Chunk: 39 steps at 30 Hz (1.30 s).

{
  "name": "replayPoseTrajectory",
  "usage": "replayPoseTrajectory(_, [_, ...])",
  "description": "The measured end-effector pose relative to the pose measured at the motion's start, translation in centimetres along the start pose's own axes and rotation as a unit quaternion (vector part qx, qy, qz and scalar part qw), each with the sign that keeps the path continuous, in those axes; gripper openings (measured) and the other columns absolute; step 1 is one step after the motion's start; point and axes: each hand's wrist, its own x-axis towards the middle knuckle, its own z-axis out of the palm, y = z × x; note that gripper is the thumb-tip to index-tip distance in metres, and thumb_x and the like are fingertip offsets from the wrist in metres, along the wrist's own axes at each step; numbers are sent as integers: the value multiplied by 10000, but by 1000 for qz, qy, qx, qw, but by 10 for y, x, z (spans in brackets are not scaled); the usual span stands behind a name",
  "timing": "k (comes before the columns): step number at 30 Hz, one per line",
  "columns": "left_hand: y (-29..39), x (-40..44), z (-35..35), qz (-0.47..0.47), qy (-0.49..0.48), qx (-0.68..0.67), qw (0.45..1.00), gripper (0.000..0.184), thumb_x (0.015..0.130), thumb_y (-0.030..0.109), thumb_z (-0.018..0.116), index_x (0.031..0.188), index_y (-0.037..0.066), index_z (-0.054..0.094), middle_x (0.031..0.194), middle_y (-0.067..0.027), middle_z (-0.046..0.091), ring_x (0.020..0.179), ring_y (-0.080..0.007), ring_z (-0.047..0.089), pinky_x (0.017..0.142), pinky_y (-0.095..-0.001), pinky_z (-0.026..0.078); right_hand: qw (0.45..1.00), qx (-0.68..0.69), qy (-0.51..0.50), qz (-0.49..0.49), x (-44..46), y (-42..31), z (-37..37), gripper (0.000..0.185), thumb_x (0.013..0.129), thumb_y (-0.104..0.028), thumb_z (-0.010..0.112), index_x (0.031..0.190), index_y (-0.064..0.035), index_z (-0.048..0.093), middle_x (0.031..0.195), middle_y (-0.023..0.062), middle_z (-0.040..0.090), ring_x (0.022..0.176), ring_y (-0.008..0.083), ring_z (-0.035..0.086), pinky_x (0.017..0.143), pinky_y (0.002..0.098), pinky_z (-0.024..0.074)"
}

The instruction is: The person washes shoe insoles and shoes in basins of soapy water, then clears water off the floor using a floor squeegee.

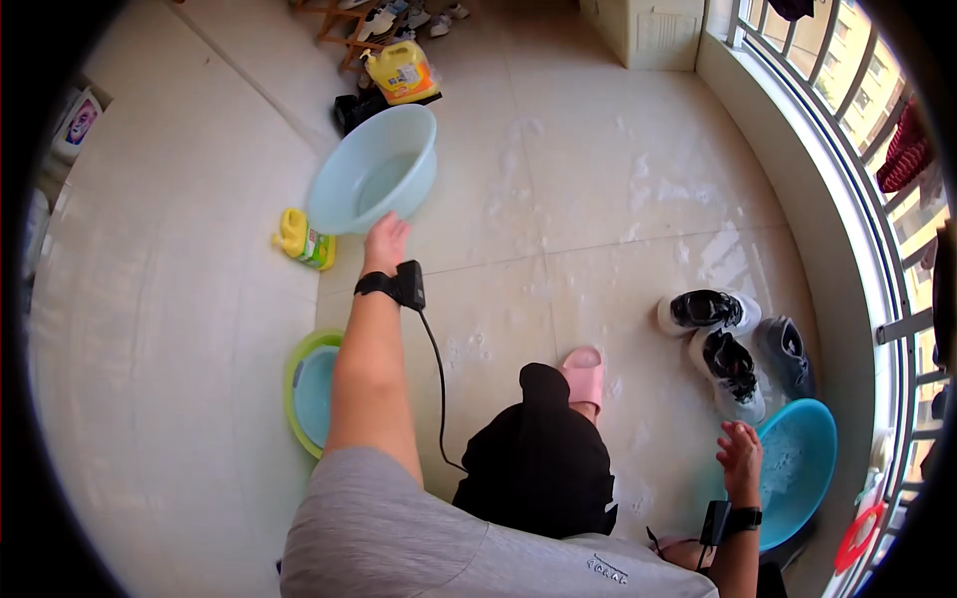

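My left hand (386, 241) is stretched forward, closed on the near rim of a pale blue basin (334, 169). The basin looks tilted, and its inside faces me. Close to its left stands a yellow jug with a green label (307, 241). Down at the right, my right hand (740, 460) hangs beside a bright blue basin (819, 468) with suds in it. Its fingers are loosely bent, and I see nothing in them. Both wrists wear black straps with small boxes.
Two white-and-black sneakers (728, 374) and a dark grey shoe (788, 357) rest near the blue basin. A green-rimmed basin (295, 384) sits left of my arm. Behind the pale basin stands a yellow pump bottle (402, 75). Suds patches wet the tiles (588, 229). Railings (862, 95) line the right.
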Motion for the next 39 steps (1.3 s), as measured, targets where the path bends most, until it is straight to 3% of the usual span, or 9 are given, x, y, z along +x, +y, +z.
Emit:
replayPoseTrajectory(3, [-30, -44, 12, -57, -124, 79, 988, 425, 806, 127, 623, 1150, -60, 458, 1017, -143, 561, 925, -291, 578, 848, -412, 494, 1000, -2, 4, -2, -2, 2, -13, 231, 840, -255, 609, 1011, -110, 552, 983, 54, 630, 684, 136, 583, 518, 232, 457])
replayPoseTrajectory(9, [-52, -181, 61, -246, -296, 322, 865, 312, 849, 200, 596, 1086, 7, 536, 1030, -113, 597, 969, -242, 584, 838, -379, 489, 989, 49, -10, -138, -33, -36, -75, 312, 833, -337, 614, 1060, -129, 559, 1057, 25, 613, 822, 112, 549, 627, 237, 443])
replayPoseTrajectory(17, [57, -282, 193, -201, -523, 171, 811, 261, 894, 189, 526, 1088, 16, 552, 1103, -115, 581, 1024, -213, 563, 890, -336, 459, 879, 401, -1, -258, -80, -111, -219, 140, 879, -141, 519, 903, -9, 558, 958, 119, 640, 707, 156, 603, 607, 251, 524])
replayPoseTrajectory(22, [102, -386, 298, -143, -601, 172, 768, 279, 912, 173, 502, 1127, -2, 525, 1204, -131, 534, 1082, -212, 534, 901, -307, 454, 865, 404, 72, -288, -129, -170, -287, 105, 882, -84, 432, 921, 1, 478, 821, 126, 620, 717, 189, 612, 626, 288, 542])
replayPoseTrajectory(31, [-84, -530, 468, -319, -739, 165, 570, 243, 915, 124, 476, 1088, -42, 513, 1102, -164, 566, 1080, -266, 543, 916, -349, 477, 863, 275, 180, -384, -214, -196, -452, 131, 846, -129, 535, 863, 0, 552, 784, 95, 608, 671, 154, 585, 577, 262, 510])
replayPoseTrajectory(34, [-187, -590, 435, -192, -795, 246, 521, 249, 825, 181, 618, 1004, 21, 553, 913, -110, 606, 877, -254, 597, 762, -372, 514, 814, 252, 357, -382, -242, -165, -410, 140, 836, -162, 528, 737, -65, 551, 618, 37, 573, 460, 129, 498, 393, 245, 406])
replayPoseTrajectory(35, [-230, -598, 417, -108, -790, 320, 511, 332, 783, 224, 664, 1025, 23, 560, 857, -82, 620, 807, -232, 594, 751, -348, 499, 831, 179, 351, -393, -226, -144, -476, 148, 866, -143, 546, 920, -10, 582, 839, 64, 631, 716, 138, 599, 614, 245, 520])
replayPoseTrajectory(36, [-276, -593, 401, 139, -803, 428, 390, 434, 751, 262, 685, 1067, -2, 550, 918, -105, 619, 814, -230, 584, 770, -344, 486, 850, 160, 367, -342, -222, -124, -478, 138, 864, -152, 552, 927, -36, 592, 839, 47, 633, 706, 126, 595, 610, 241, 514])
replayPoseTrajectory(39, [-342, -588, 318, 192, -833, 459, 243, 600, 713, 339, 709, 1168, 6, 504, 1200, -190, 521, 1161, -317, 467, 991, -400, 350, 876, 100, 436, -181, -211, -49, -472, 91, 832, -170, 556, 855, -85, 579, 777, 35, 614, 668, 143, 579, 566, 286, 501])
